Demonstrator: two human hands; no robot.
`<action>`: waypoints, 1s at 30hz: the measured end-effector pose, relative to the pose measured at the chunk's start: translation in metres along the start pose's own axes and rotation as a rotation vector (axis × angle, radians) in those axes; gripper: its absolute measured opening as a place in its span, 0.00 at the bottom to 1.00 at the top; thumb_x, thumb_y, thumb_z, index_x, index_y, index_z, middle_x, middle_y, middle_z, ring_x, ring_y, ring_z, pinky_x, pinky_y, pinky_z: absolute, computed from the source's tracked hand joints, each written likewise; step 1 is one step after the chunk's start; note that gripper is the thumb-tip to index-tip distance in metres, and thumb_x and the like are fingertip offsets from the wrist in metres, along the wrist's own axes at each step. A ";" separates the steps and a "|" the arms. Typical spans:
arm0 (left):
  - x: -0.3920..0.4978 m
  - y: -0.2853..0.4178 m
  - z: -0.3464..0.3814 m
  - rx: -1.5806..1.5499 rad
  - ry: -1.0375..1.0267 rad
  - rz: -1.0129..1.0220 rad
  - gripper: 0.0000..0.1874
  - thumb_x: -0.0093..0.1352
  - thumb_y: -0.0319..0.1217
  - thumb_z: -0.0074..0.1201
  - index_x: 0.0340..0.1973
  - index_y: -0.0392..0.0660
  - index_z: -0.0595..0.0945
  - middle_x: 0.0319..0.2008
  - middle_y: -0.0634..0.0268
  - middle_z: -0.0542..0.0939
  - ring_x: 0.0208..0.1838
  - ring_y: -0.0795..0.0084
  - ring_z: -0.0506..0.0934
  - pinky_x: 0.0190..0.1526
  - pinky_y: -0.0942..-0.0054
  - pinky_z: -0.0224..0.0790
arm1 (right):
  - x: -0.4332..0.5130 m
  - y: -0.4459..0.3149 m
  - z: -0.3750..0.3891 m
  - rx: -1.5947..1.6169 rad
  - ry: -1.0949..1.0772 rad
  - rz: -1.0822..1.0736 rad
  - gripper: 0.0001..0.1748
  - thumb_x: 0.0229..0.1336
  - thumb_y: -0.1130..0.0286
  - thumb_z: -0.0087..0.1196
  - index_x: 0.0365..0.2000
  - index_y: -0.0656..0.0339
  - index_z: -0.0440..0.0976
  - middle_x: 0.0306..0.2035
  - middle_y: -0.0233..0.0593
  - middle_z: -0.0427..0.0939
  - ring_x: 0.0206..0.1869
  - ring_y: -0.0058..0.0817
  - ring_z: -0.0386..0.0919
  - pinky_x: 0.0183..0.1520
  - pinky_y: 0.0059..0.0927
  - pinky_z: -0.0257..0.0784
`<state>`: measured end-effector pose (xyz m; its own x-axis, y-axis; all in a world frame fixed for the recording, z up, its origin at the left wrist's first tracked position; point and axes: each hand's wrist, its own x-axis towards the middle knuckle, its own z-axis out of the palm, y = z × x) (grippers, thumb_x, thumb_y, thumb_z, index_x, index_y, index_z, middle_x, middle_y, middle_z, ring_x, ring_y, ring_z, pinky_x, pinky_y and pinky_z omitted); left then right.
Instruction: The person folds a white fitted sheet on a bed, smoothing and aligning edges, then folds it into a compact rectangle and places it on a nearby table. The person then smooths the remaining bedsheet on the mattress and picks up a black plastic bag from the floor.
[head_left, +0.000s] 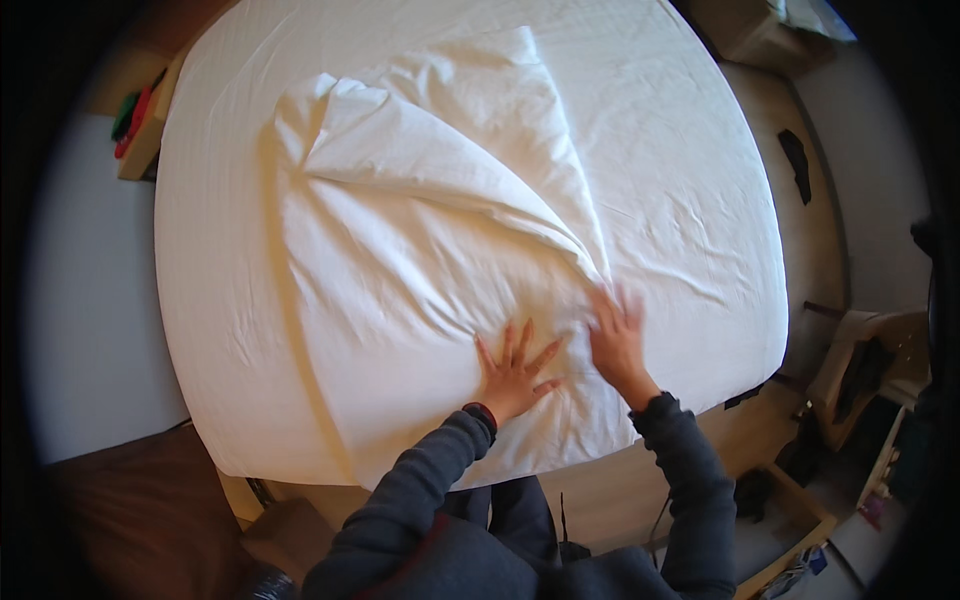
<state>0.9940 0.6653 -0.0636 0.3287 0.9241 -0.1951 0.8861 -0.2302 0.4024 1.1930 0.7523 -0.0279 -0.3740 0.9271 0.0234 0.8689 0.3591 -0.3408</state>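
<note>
A white folded sheet or duvet cover (390, 262) lies on a bed with a white fitted sheet (690, 165). Its upper part is turned over in a slanting fold that narrows towards my right hand. My left hand (514, 375) presses flat on the cloth near the bed's front edge, fingers spread. Just to the right, my right hand (619, 337) is at the cloth's right edge, where the fold ends. Its fingers are blurred, and whether they pinch the cloth is unclear.
A dark brown cover (150, 517) lies at the lower left. On the right are a dark item (795, 165) on the floor, a cardboard box (840, 367) and an open wooden drawer or box (795, 525). Red and green items (133, 120) sit beyond the bed's left edge.
</note>
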 end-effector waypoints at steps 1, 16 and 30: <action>-0.002 0.000 -0.002 0.013 0.008 0.011 0.37 0.67 0.63 0.43 0.69 0.70 0.60 0.75 0.50 0.43 0.76 0.40 0.39 0.58 0.16 0.17 | 0.027 -0.006 0.002 0.295 -0.037 -0.257 0.29 0.58 0.68 0.53 0.60 0.59 0.64 0.64 0.44 0.65 0.68 0.46 0.60 0.70 0.50 0.51; 0.200 -0.246 -0.174 -1.642 0.914 -0.825 0.24 0.68 0.49 0.58 0.38 0.37 0.78 0.31 0.64 0.78 0.35 0.72 0.75 0.37 0.71 0.68 | 0.142 0.020 0.038 0.047 -0.203 -0.317 0.43 0.54 0.42 0.56 0.64 0.55 0.62 0.61 0.44 0.69 0.63 0.41 0.66 0.64 0.43 0.58; 0.457 -0.137 -0.217 -0.110 0.613 -0.397 0.15 0.67 0.43 0.50 0.27 0.46 0.81 0.28 0.60 0.82 0.41 0.56 0.77 0.45 0.52 0.56 | 0.285 0.018 0.028 0.053 -0.014 -0.243 0.38 0.56 0.38 0.51 0.62 0.45 0.64 0.70 0.40 0.55 0.73 0.45 0.49 0.69 0.68 0.32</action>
<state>0.9517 1.1859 -0.0139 -0.2802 0.9435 0.1769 0.8517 0.1593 0.4993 1.0931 1.0204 -0.0533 -0.5748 0.8124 0.0983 0.7345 0.5652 -0.3756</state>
